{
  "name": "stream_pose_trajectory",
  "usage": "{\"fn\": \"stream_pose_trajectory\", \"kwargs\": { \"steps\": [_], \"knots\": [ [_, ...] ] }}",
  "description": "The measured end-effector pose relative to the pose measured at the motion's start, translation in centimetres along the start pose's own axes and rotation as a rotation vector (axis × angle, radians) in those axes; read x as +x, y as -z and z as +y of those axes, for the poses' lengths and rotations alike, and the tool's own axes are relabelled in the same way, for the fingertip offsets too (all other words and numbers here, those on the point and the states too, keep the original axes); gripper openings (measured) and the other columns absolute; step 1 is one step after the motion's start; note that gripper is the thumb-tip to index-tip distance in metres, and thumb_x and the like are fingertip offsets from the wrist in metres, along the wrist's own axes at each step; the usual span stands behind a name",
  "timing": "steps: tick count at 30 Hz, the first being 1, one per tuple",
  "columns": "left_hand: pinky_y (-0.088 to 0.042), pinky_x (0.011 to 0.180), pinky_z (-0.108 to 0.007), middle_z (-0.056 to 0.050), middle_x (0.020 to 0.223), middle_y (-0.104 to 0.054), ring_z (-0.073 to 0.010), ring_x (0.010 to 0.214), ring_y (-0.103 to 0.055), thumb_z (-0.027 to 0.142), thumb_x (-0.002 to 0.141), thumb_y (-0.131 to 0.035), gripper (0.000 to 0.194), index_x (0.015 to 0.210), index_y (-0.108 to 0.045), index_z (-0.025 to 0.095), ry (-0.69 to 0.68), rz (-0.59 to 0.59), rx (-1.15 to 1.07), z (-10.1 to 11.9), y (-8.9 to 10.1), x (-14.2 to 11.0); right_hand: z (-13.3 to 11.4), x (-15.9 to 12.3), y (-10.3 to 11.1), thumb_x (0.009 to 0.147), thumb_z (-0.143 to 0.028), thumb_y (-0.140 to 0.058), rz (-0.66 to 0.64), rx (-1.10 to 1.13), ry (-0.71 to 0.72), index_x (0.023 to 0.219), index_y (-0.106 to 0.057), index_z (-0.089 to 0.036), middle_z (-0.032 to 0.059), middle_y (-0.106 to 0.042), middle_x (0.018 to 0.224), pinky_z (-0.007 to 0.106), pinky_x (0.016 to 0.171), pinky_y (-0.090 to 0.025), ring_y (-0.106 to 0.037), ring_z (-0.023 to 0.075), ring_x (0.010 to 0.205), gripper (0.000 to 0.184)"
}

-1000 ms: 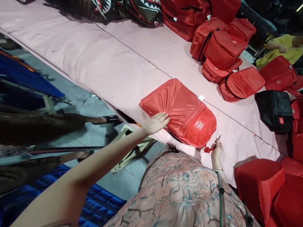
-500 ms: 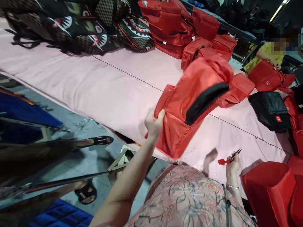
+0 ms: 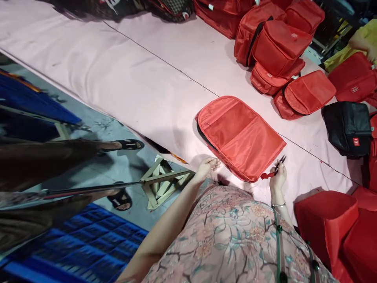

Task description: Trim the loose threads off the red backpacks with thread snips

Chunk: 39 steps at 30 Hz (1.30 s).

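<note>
A red bag (image 3: 240, 137) lies flat on the pink-covered table in front of me, a panel with a cross seam facing up and a dark zipper along its left edge. Just off its near left edge is my left hand (image 3: 208, 167), fingers loosely bent and apart, with no object visible in them. My right hand (image 3: 277, 179) is closed around small dark thread snips (image 3: 280, 165), blades pointing up and away, close by the bag's right corner. A red strip (image 3: 267, 175) hangs beside the snips; how it is attached is hidden.
Several red bags (image 3: 282, 47) are piled at the far right, near a black bag (image 3: 349, 127). More red bags (image 3: 325, 220) stand close on my right. Dark patterned backpacks (image 3: 173, 10) line the far edge. A person's sandalled foot (image 3: 128, 144) is on the floor at left.
My left hand lifted the red bag, turned it over and let it down with the seamed panel up and the rounded end now at left. The right hand kept the snips.
</note>
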<state>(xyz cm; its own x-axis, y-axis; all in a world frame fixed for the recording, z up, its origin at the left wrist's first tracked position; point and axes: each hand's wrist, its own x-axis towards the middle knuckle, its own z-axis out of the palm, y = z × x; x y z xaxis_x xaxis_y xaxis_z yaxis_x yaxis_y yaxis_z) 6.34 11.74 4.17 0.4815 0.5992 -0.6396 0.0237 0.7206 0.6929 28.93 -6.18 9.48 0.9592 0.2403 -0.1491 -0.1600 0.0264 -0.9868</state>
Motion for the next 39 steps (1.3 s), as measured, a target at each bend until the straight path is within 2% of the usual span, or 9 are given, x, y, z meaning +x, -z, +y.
{"fn": "stream_pose_trajectory", "kwargs": {
  "steps": [4,7,9,12,15,18,22,26,39],
  "knots": [
    [-0.045,0.057,-0.023,-0.006,0.072,-0.065,-0.0113,0.058,-0.059,0.042,0.065,-0.07,0.033,0.075,-0.06,0.012,-0.026,0.066,0.041,1.5,-0.4,0.6,0.7,-0.9,-0.3,0.079,-0.056,-0.051,-0.054,-0.062,-0.031,0.079,-0.047,-0.018,-0.0072,-0.042,0.061,0.016,0.042,-0.031,-0.037,0.0043,0.045,0.038],
    [-0.045,0.054,-0.022,-0.005,0.065,-0.063,-0.0103,0.054,-0.057,0.049,0.068,-0.066,0.038,0.073,-0.059,0.012,-0.049,0.125,0.065,2.4,-1.0,1.4,1.0,-1.9,-0.1,0.076,-0.056,-0.056,-0.071,-0.066,-0.048,0.079,-0.048,-0.018,-0.0074,-0.042,0.062,0.016,0.04,-0.027,-0.033,0.0035,0.044,0.04],
    [-0.043,0.052,-0.021,-0.004,0.062,-0.061,-0.0102,0.051,-0.056,0.051,0.069,-0.065,0.04,0.071,-0.057,0.012,-0.089,0.158,0.102,2.9,-1.2,2.3,1.1,-2.6,0.0,0.073,-0.055,-0.061,-0.096,-0.128,-0.086,0.074,-0.045,-0.018,-0.0095,-0.035,0.054,0.018,0.038,-0.022,-0.027,0.0037,0.042,0.04],
    [-0.04,0.046,-0.021,-0.002,0.054,-0.057,-0.0087,0.044,-0.051,0.048,0.067,-0.067,0.038,0.064,-0.052,0.014,-0.147,0.181,0.179,3.4,-1.4,3.6,1.2,-3.3,0.0,0.071,-0.055,-0.063,-0.151,-0.232,-0.144,0.067,-0.037,-0.02,-0.0113,-0.027,0.047,0.019,0.039,-0.018,-0.022,0.0043,0.04,0.043],
    [-0.037,0.043,-0.019,0.0,0.05,-0.053,-0.0076,0.042,-0.047,0.043,0.067,-0.068,0.035,0.06,-0.049,0.015,-0.154,0.166,0.216,3.3,-1.2,4.3,1.1,-3.3,-0.1,0.07,-0.054,-0.064,-0.172,-0.267,-0.146,0.069,-0.038,-0.02,-0.0112,-0.028,0.048,0.02,0.04,-0.018,-0.023,0.0047,0.041,0.042],
    [-0.038,0.044,-0.019,0.0,0.051,-0.054,-0.0084,0.045,-0.049,0.042,0.067,-0.067,0.032,0.062,-0.05,0.015,-0.146,0.168,0.244,3.0,-1.0,4.4,1.1,-2.7,0.0,0.067,-0.051,-0.066,-0.199,-0.203,-0.142,0.071,-0.041,-0.02,-0.0112,-0.028,0.05,0.02,0.041,-0.019,-0.023,0.0048,0.042,0.04],
    [-0.041,0.046,-0.019,0.001,0.055,-0.055,-0.0088,0.047,-0.05,0.042,0.066,-0.065,0.031,0.064,-0.051,0.015,-0.161,0.189,0.27,2.4,-0.9,4.7,1.5,-1.8,0.6,0.064,-0.048,-0.069,-0.269,-0.043,-0.226,0.07,-0.044,-0.019,-0.0101,-0.03,0.053,0.02,0.043,-0.022,-0.026,0.0046,0.044,0.038],
    [-0.041,0.048,-0.019,0.001,0.056,-0.055,-0.0083,0.048,-0.05,0.039,0.066,-0.065,0.028,0.062,-0.051,0.016,-0.138,0.193,0.264,2.0,-1.0,5.2,2.1,-1.3,1.1,0.062,-0.048,-0.072,-0.269,0.012,-0.268,0.07,-0.046,-0.019,-0.0097,-0.033,0.053,0.019,0.044,-0.024,-0.027,0.0046,0.044,0.039],
    [-0.039,0.047,-0.018,0.003,0.052,-0.053,-0.0077,0.046,-0.048,0.028,0.065,-0.062,0.017,0.062,-0.053,0.014,-0.132,0.244,0.299,3.5,-1.3,5.5,1.8,-0.4,1.6,0.069,-0.045,-0.066,-0.372,-0.129,-0.161,0.061,-0.044,-0.018,-0.008,-0.034,0.053,0.02,0.046,-0.025,-0.028,0.0054,0.047,0.035]
  ]
}}
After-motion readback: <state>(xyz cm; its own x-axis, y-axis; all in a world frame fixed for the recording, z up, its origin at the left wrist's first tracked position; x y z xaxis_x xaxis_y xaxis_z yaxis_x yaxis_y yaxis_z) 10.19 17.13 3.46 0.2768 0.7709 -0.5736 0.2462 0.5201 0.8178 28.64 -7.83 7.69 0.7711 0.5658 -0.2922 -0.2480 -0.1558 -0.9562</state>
